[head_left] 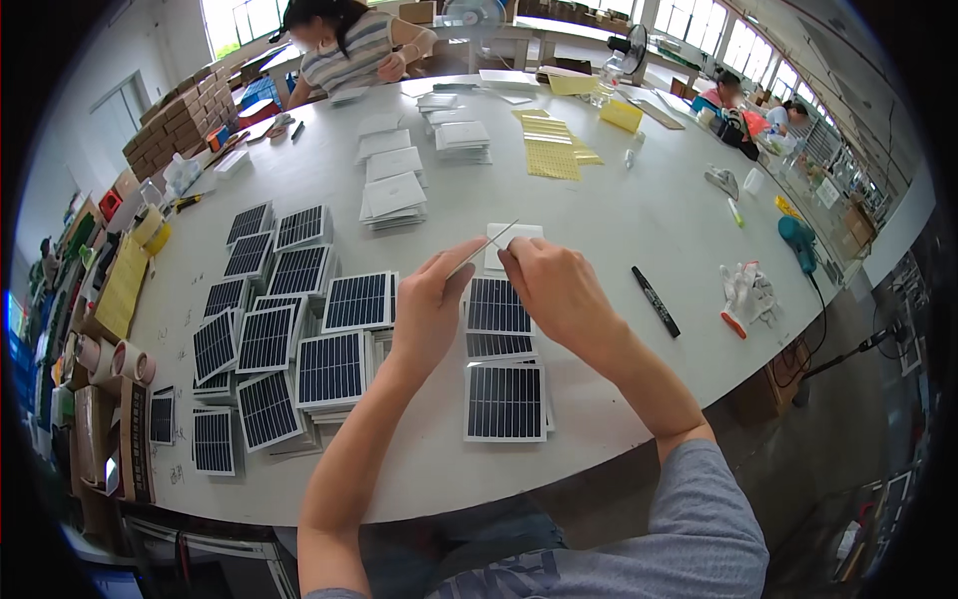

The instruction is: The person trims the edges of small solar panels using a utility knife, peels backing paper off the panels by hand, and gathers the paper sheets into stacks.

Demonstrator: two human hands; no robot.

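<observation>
My left hand (431, 299) is closed on a thin flat panel (484, 248), tilted so that mostly its pale edge shows. It looks like a small solar panel, but its face is hidden. Close beside it, my right hand (554, 290) has its fingers pinched together at the panel's near side; what is in them is too small to make out. Under my hands stands a column of dark solar panels with white borders, the nearest panel (506, 402) lying face up. Just beyond my fingers lies a white panel (516, 236).
Several stacks of solar panels (267, 337) cover the table's left. Farther off are white panel stacks (394, 197) and yellow sheets (551, 146). To the right lie a black marker (655, 300), gloves (746, 296) and a corded teal tool (796, 240). A person (349, 50) works across the table.
</observation>
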